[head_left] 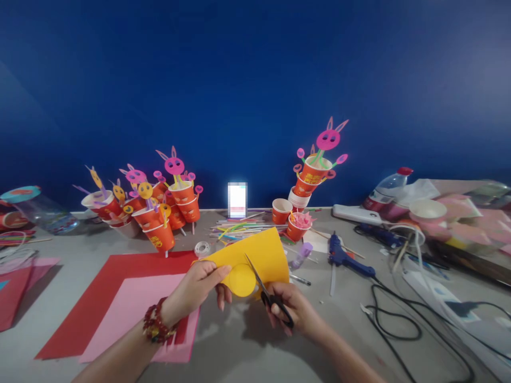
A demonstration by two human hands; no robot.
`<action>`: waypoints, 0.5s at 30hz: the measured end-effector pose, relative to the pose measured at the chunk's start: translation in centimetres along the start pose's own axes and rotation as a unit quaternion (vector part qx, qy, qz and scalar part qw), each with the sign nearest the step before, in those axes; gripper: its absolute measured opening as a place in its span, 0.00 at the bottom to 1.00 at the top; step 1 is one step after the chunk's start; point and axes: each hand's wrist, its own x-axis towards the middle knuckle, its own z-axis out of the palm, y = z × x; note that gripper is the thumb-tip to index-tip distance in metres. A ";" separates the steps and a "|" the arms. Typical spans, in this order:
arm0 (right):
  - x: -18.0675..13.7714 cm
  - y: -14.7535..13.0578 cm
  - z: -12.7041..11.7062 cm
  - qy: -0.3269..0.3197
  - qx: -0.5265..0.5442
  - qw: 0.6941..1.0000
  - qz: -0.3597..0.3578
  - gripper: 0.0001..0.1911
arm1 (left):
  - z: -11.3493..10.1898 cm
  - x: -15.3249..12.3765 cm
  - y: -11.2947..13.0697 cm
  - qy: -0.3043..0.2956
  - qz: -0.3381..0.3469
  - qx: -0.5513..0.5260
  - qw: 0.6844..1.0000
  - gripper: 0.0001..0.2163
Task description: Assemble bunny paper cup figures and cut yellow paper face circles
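Note:
My left hand [213, 277] grips a yellow sheet of craft paper [261, 252] at its left side, thumb on top and fingers beneath. Near that thumb, a yellow disc [241, 280] shows at the sheet's lower edge; how far it is joined to the sheet I cannot tell. My right hand [286, 304] holds black-handled scissors [256, 273] with fingers in the loops. Their blades point up and left across the sheet, just right of the disc. Both hands are above the grey table [223, 351].
Red [91, 287] and pink sheets [139, 314] lie at left. Behind stand decorated paper cups [159, 236], a tape roll [202, 248] and coloured sticks [239, 226]. At right are a blue glue gun [347, 258], black cable [395, 335], purple-capped tube [302, 255] and bottle [385, 189].

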 end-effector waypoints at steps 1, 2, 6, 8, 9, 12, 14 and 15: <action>0.0 0.0 0.0 0.000 -0.002 1.000 0.001 0.32 | 0.0 0.0 0.0 0.000 0.001 0.001 1.000 0.24; 0.0 0.0 0.0 -0.001 -0.005 1.000 0.002 0.32 | -0.1 0.0 0.0 -0.001 0.002 0.001 1.000 0.24; -0.2 -0.1 -0.1 0.000 -0.015 1.000 0.006 0.32 | -0.1 -0.2 0.3 -0.011 0.004 -0.002 1.000 0.23; -0.2 -0.2 0.0 0.003 -0.019 1.000 0.009 0.32 | -0.1 -0.3 0.4 -0.013 0.001 -0.006 1.000 0.23; -0.3 -0.3 0.0 0.005 -0.022 1.000 0.011 0.32 | -0.1 -0.3 0.5 -0.013 -0.001 -0.008 1.000 0.23; -0.3 -0.6 0.1 0.008 -0.032 0.999 0.016 0.33 | -0.1 -0.4 0.6 -0.013 -0.007 -0.012 1.000 0.23; -0.4 -0.7 0.1 0.007 -0.038 0.999 0.016 0.33 | -0.1 -0.5 0.7 -0.013 -0.011 -0.007 1.000 0.23; -0.4 -0.7 0.1 0.007 -0.040 0.999 0.015 0.33 | -0.2 -0.6 0.8 -0.013 -0.012 -0.004 1.000 0.23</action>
